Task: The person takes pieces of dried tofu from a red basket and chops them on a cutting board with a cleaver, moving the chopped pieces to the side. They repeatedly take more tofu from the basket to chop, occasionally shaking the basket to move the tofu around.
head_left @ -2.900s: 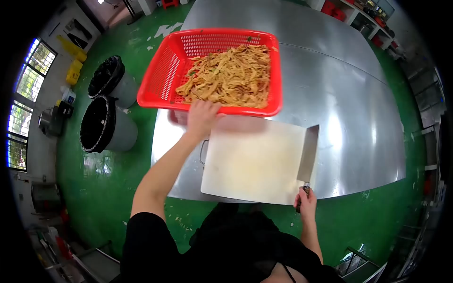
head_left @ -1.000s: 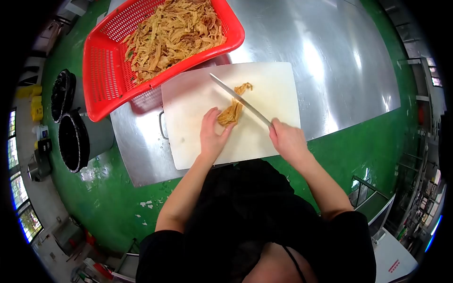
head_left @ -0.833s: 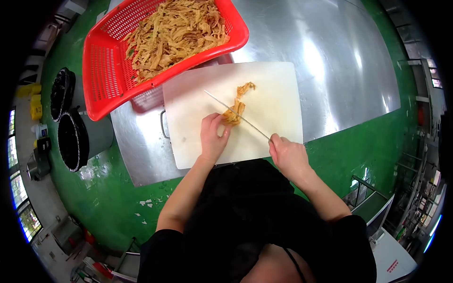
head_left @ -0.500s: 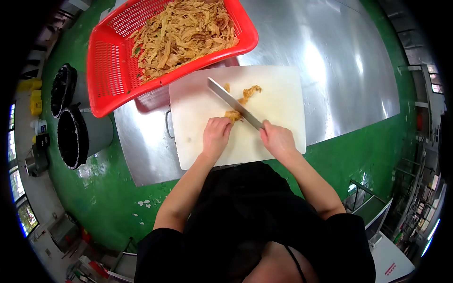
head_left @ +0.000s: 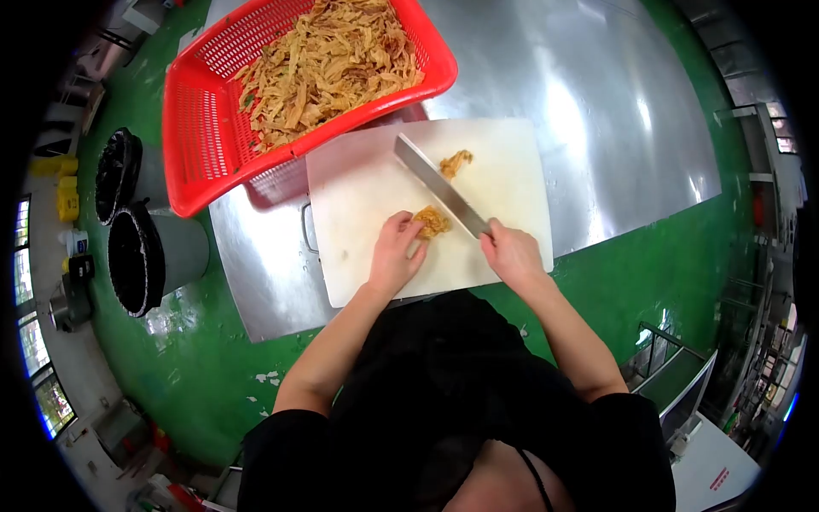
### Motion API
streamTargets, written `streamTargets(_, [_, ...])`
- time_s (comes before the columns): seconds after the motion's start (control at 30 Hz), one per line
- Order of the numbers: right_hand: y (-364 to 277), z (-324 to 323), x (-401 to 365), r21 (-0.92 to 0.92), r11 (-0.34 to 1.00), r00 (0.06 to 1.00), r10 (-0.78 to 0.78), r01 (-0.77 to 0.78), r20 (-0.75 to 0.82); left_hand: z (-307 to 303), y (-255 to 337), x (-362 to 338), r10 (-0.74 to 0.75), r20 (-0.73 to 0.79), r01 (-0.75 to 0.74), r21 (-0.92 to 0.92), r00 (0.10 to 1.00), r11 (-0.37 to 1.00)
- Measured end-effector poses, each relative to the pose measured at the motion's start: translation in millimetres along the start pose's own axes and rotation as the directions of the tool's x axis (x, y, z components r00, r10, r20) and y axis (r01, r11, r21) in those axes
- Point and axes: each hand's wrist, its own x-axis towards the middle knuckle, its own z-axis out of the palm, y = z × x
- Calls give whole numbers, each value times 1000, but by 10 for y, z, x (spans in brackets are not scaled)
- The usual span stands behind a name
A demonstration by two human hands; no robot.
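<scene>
A white cutting board [head_left: 367,196] lies on the steel table [head_left: 597,102] in front of me. My left hand [head_left: 395,254] presses a small tan bundle of food strips [head_left: 432,222] onto the board. My right hand [head_left: 510,253] grips the handle of a cleaver [head_left: 439,185], whose blade slants up and left across the board, just right of the bundle. A separate cut piece [head_left: 455,160] lies beyond the blade. A red plastic basket [head_left: 200,136] full of the same tan strips sits at the board's far left corner.
Two round bins lined with black bags [head_left: 136,256] stand on the green floor left of the table. Yellow containers [head_left: 60,179] sit farther left. Shelving and metal frames line the right side of the room.
My left hand took strips from the basket and set them on the board. The cleaver came off the board's right edge and cut through the bundle; one piece now lies apart beyond the blade.
</scene>
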Motion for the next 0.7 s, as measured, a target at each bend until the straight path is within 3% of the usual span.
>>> streamTargets(0.13, [-194,-207,-372,39,999,999,36,-35,-10,-59,-86,-52,-10,60,8,19,998,1000])
streamTargets(0.27, [-277,-134,-458,-35,998,997,-41,44,69,-76,-127,-28,60,57,-61,25,997,998])
streamTargets(0.43, [-189,103,-331,-163,975,985,-136,152,106,-117,-234,-23,109,158,-131,137,981,982])
streamTargets(0.47, [-252,205,-177,-180,970,984,-147,163,99,-113,-289,-17,210,115,-226,142,971,964])
streamTargets(0.53, [-469,411,107,-205,962,983,-170,182,74,-145,-278,17,200,147,-223,163,969,961])
streamTargets(0.63, [-423,280,190,-113,979,985,-168,171,35,-239,-218,78,235,196,-258,103,952,960])
streamTargets(0.7, [-163,110,55,-64,995,997,-82,82,0,-137,-241,108,123,87,-129,71,989,989])
